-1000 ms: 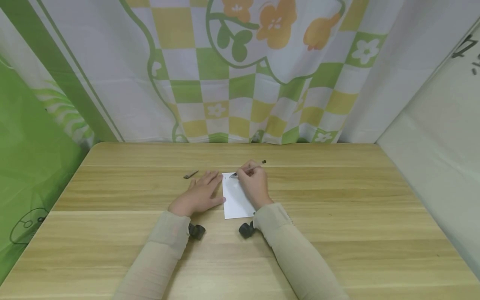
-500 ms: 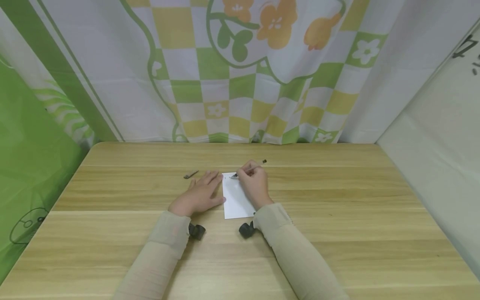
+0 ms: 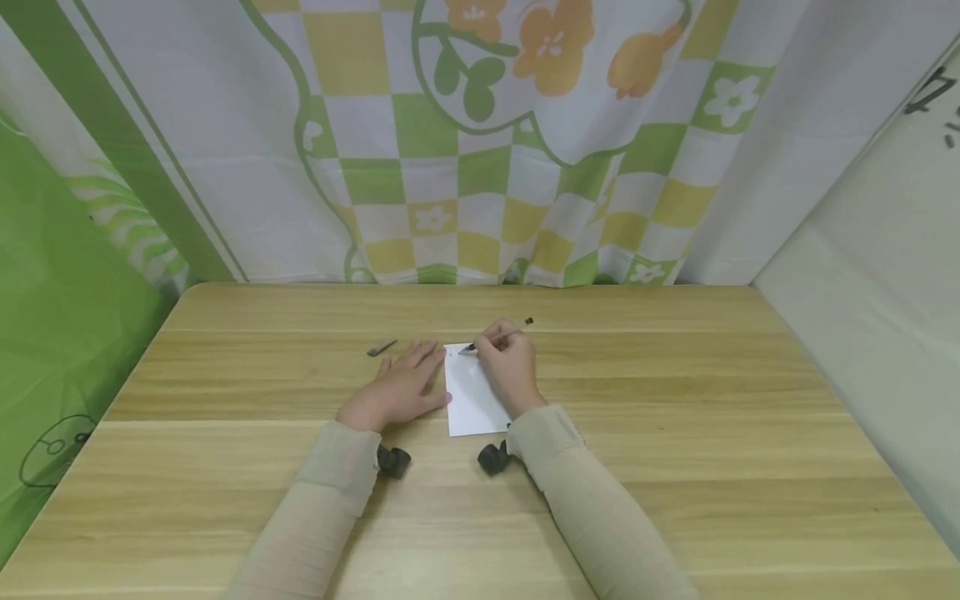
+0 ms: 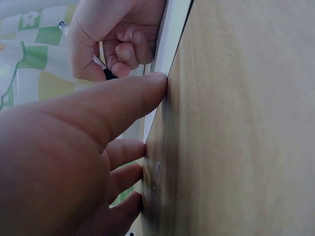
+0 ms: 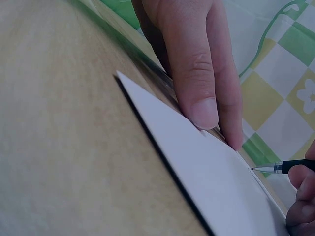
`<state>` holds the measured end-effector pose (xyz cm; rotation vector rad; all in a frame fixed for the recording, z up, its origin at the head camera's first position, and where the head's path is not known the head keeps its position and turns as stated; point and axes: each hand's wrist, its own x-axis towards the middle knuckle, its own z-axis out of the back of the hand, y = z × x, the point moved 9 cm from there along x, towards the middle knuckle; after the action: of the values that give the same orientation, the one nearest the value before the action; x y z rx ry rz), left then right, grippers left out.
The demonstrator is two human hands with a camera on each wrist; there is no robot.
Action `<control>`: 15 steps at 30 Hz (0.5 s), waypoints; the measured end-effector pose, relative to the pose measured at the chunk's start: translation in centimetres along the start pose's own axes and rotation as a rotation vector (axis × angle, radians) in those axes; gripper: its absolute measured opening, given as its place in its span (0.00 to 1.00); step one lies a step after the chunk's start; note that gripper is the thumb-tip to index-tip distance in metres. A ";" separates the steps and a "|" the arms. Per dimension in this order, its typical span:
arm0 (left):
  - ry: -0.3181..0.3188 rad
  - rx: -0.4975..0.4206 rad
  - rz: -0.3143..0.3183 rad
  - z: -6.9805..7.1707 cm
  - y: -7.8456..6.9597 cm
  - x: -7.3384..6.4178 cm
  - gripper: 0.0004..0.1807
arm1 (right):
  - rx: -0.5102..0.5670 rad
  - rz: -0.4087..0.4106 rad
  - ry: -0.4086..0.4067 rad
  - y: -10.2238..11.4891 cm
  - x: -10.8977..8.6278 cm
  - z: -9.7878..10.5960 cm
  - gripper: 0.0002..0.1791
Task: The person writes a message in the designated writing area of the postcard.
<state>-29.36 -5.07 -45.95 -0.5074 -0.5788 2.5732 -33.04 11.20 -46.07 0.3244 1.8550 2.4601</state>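
A white sheet or pad of paper (image 3: 471, 398) lies on the wooden table, with a few tiny marks near its top left corner. My right hand (image 3: 512, 367) pinches a pen (image 3: 516, 330) with a clear barrel and black grip. In the right wrist view the pen's tip (image 5: 254, 168) is at the paper's surface near the far edge. Spread along the paper's left edge is my left hand (image 3: 401, 390), resting on the table. Its thumb (image 4: 147, 88) touches that edge in the left wrist view. My right hand and forearm hide the paper's right side.
A small dark pen cap (image 3: 382, 348) lies on the table (image 3: 675, 467) beyond my left hand. Black wrist cameras, left (image 3: 393, 462) and right (image 3: 493, 459), stick out inward. A patterned curtain (image 3: 480, 200) hangs behind the table's back edge.
The pen tip shifts very slightly over the top of the paper as my right hand's fingers move. My left hand, the paper and the cap stay where they were.
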 end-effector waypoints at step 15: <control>-0.009 0.012 -0.009 0.1 -0.1 0.0 0.43 | -0.009 0.001 0.002 0.1 0.1 0.0 0.05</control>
<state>-29.38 -4.98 -45.83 -0.4882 -0.5676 2.5697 -33.19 11.16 -45.97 0.3226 1.8437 2.4696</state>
